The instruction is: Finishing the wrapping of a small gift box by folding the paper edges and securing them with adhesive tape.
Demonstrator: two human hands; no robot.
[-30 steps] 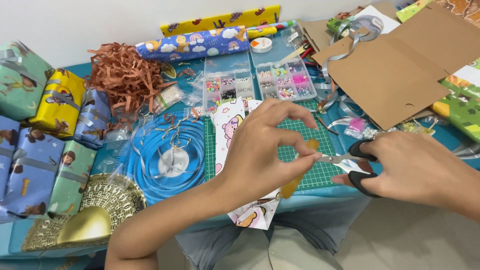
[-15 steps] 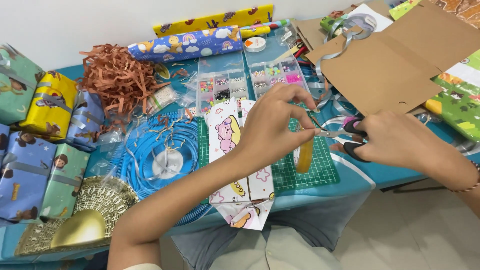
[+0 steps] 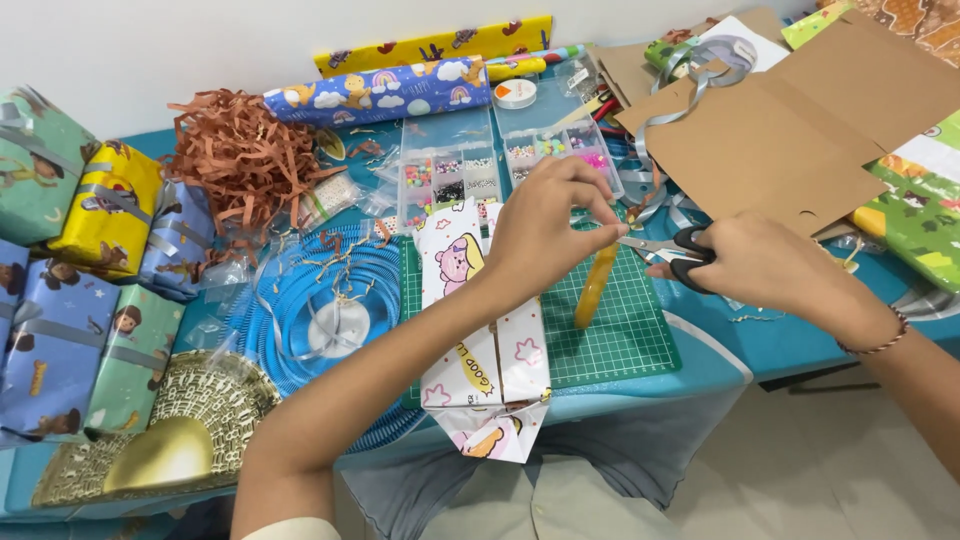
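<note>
L hand (image 3: 545, 235) pinched on top end of translucent yellow tape strip (image 3: 594, 285), kept hanging taut over green gridded cutting mat (image 3: 640, 330) for a clean snip, w/ R hand (image 3: 765, 262) clamped on black-handled scissors (image 3: 668, 248), blades at strip's top just beside L fingertips.

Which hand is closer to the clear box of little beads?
Left. The left hand sits right in front of the bead box, overlapping its near edge. The right hand, holding scissors, is farther off to the side.

Yellow tape roll (image 3: 593, 286) over a green gridded cutting mat (image 3: 620, 335), black-handled scissors (image 3: 672, 250) beside it, white cartoon-print wrapping paper (image 3: 480, 340) left.
</note>
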